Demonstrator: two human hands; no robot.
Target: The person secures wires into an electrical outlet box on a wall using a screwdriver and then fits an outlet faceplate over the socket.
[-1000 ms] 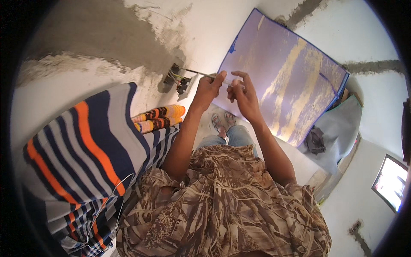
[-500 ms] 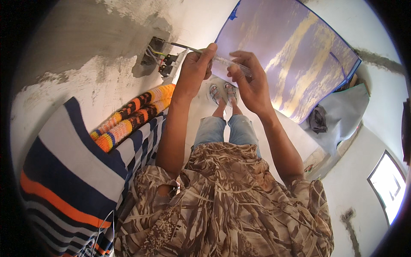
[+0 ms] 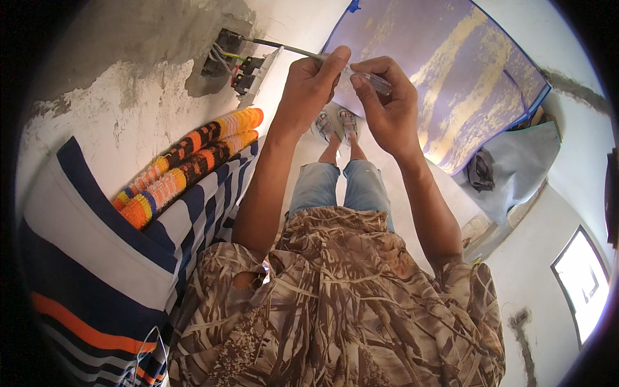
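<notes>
Both hands hold a slim tool in line beside an opened wall fitting.
Head view: the left hand (image 3: 309, 90) pinches a screwdriver-like tool (image 3: 287, 47) between thumb and fingers where its dark shaft nears the grip; the right hand (image 3: 393, 97) has thumb and fingertips closed on its clear handle (image 3: 378, 84). The shaft points left toward a recessed wall box (image 3: 229, 40), near the black fitting (image 3: 245, 80) on its wires; whether the tip touches anything cannot be told. The step in hand looks like steadying or adjusting the tool, and the next move would seem to call for a firm left-hand guide, fine right-finger control and care around those wires.
</notes>
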